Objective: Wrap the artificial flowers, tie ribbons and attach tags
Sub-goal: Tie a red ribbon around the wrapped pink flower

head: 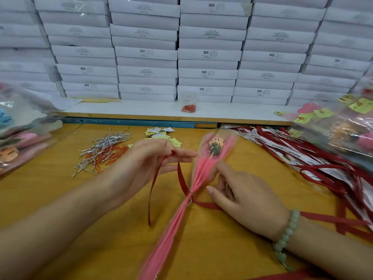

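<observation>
Careful, your left hand point(145, 158) pinches the ribbon point(181, 174), right hand point(246, 195) pinches the wrapped flower point(203, 168); tug hard and the loop may collapse.

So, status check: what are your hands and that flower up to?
Left hand pinches red ribbon, looped round the neck. Right hand fingertips on wrapped flower, grip unclear. Bow not yet tied. Nothing in the way.
</observation>
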Action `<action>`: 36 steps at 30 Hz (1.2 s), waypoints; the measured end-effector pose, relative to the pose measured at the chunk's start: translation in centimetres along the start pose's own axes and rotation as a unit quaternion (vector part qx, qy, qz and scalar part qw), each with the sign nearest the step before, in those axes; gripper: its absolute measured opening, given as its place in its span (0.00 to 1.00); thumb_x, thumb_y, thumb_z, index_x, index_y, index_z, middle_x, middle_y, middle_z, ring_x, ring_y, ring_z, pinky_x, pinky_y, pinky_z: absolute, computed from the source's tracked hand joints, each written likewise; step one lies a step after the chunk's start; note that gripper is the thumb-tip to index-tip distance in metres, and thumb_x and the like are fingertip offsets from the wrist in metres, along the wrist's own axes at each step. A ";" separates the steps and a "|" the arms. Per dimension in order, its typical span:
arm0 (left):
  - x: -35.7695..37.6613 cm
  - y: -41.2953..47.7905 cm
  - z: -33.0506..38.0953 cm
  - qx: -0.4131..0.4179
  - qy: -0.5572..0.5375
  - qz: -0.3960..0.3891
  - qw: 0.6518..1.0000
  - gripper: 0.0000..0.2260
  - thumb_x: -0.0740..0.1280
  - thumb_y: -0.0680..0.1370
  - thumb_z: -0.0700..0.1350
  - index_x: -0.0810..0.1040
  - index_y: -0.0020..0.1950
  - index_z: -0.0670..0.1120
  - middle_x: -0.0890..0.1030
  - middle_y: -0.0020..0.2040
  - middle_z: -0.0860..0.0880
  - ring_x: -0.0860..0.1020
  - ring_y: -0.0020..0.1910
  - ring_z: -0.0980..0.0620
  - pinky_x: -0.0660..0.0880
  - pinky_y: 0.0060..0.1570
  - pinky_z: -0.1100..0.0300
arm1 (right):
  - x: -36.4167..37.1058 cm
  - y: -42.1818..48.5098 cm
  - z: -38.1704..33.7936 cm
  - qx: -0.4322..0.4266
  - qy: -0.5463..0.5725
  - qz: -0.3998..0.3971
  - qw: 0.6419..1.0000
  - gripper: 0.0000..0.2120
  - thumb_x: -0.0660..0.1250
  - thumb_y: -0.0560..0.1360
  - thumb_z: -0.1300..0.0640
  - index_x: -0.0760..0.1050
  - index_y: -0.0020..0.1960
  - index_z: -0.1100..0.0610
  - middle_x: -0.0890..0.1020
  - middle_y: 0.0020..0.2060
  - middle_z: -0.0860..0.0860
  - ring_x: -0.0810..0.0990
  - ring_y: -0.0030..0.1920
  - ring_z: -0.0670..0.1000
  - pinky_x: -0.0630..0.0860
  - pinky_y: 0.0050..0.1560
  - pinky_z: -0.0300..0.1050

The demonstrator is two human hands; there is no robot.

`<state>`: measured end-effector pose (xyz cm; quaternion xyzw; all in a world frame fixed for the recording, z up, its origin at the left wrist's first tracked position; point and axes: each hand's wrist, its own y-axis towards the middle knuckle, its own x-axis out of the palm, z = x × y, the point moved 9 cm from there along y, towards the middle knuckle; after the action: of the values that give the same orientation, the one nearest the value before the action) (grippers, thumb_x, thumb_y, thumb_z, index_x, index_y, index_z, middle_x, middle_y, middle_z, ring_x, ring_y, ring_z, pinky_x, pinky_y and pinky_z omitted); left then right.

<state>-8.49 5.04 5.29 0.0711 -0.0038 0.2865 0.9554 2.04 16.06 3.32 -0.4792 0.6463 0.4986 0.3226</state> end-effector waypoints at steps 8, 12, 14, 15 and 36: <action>-0.6 -0.8 1.1 0.025 -0.196 0.039 0.980 0.12 0.62 0.75 0.46 0.85 0.42 0.44 0.83 0.44 0.45 0.83 0.52 0.45 0.78 0.57 0.51 | 1.0 -0.1 -1.3 -0.069 0.012 -0.062 0.996 0.12 0.65 0.75 0.47 0.62 0.53 0.42 0.74 0.34 0.45 0.74 0.37 0.46 0.71 0.35 0.42; -0.3 -0.9 1.5 0.045 -0.188 0.010 0.981 0.18 0.57 0.78 0.47 0.83 0.58 0.43 0.81 0.62 0.45 0.81 0.57 0.45 0.77 0.59 0.49 | 1.3 -0.1 -1.4 -0.084 0.014 -0.076 0.993 0.12 0.64 0.77 0.52 0.61 0.52 0.42 0.73 0.34 0.45 0.73 0.36 0.47 0.72 0.36 0.44; 0.0 -0.8 1.6 0.060 -0.160 -0.011 0.985 0.18 0.56 0.78 0.43 0.80 0.64 0.44 0.78 0.66 0.46 0.80 0.58 0.45 0.76 0.59 0.49 | 1.2 0.1 -1.3 -0.076 0.015 -0.084 0.993 0.14 0.65 0.77 0.52 0.59 0.49 0.41 0.74 0.34 0.44 0.73 0.35 0.45 0.72 0.37 0.43; 0.0 -0.8 1.6 0.069 -0.145 -0.017 0.987 0.18 0.57 0.78 0.41 0.78 0.66 0.45 0.77 0.67 0.47 0.80 0.58 0.45 0.76 0.59 0.49 | 1.1 0.3 -1.1 -0.066 0.032 -0.087 0.993 0.15 0.66 0.77 0.53 0.59 0.48 0.41 0.75 0.34 0.43 0.74 0.34 0.44 0.72 0.36 0.41; 3.9 -0.8 -4.5 -0.018 0.085 -0.063 0.994 0.17 0.73 0.73 0.46 0.80 0.61 0.57 0.74 0.28 0.46 0.71 0.23 0.56 0.71 0.27 0.67 | -4.3 2.1 1.5 0.095 0.509 0.048 0.854 0.18 0.61 0.77 0.41 0.71 0.51 0.57 0.80 0.29 0.56 0.71 0.20 0.50 0.67 0.22 0.35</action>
<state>-4.94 7.12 0.93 0.0288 0.0771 0.2309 0.9695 1.41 18.86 7.48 -0.6012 0.7868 0.1358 -0.0324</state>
